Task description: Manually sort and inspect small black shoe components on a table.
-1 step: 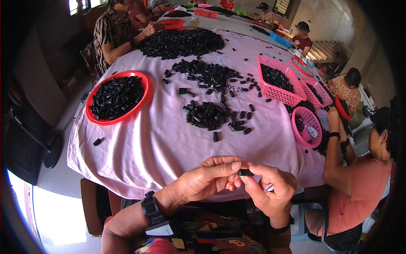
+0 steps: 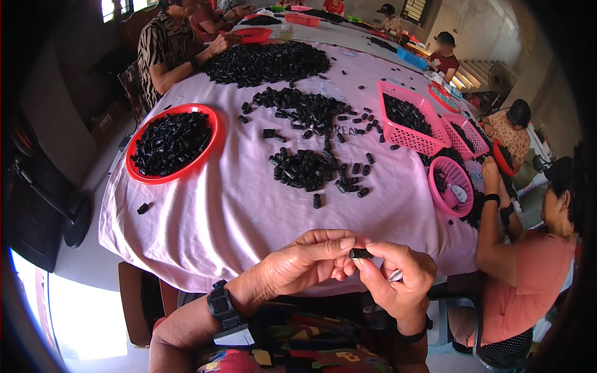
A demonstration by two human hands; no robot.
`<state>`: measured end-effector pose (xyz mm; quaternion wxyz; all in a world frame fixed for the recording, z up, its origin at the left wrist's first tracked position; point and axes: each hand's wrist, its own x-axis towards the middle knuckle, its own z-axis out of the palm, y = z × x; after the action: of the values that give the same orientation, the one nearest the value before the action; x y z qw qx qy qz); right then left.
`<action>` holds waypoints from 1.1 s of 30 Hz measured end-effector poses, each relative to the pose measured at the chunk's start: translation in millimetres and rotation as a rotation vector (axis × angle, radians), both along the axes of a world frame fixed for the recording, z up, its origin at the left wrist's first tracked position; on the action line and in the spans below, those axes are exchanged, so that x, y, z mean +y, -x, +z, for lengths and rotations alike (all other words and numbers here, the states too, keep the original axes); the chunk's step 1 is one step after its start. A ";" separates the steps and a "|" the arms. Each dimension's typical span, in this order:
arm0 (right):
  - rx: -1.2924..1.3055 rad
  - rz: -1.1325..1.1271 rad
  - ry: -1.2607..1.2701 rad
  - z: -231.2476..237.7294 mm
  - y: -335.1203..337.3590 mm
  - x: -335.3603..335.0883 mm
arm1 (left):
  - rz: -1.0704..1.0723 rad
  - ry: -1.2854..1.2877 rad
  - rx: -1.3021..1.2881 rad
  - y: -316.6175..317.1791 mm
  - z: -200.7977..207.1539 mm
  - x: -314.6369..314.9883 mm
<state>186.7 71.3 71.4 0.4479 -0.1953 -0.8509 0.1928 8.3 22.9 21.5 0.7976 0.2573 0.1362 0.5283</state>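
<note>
My left hand (image 2: pixel 305 258) pinches one end of a small black cylindrical piece (image 2: pixel 360 253) between thumb and fingers, and my right hand (image 2: pixel 404 276) grips its other end between thumb and forefinger. The piece lies roughly level between my fingertips, above the near edge of the pink cloth (image 2: pixel 242 224). A pale, slim object (image 2: pixel 395 275) also shows in my right hand; I cannot tell what it is. A black wristband (image 2: pixel 222 306) circles my left wrist.

Beyond my hands, a small heap of black pieces (image 2: pixel 301 171) lies on the cloth, with a wider heap (image 2: pixel 298 107) behind it and the largest heap (image 2: pixel 267 64) farther off. To the left stands a round red tray (image 2: pixel 216 138) full of similar pieces, with a single loose piece (image 2: pixel 143 208) near it. On the right are a rectangular pink basket (image 2: pixel 415 142) holding black pieces and, nearer, a round pink basket (image 2: pixel 458 214). A co-worker in a salmon shirt (image 2: pixel 535 280) sits at the right.
</note>
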 end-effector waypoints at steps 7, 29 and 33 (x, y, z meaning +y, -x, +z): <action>-0.058 0.046 0.054 2.8 -1.3 4.9 | -0.039 0.025 0.022 2.7 9.0 0.4; -0.064 0.040 -0.151 -1.2 7.2 2.1 | 0.091 -0.001 -0.056 -2.8 -1.3 4.3; -0.025 0.025 -0.276 -4.6 5.8 7.5 | 0.078 -0.003 -0.048 -3.1 1.8 2.2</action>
<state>180.9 78.8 66.8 0.4574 -0.1234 -0.8773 0.0769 11.4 25.1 23.3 0.7791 0.2401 0.1263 0.5652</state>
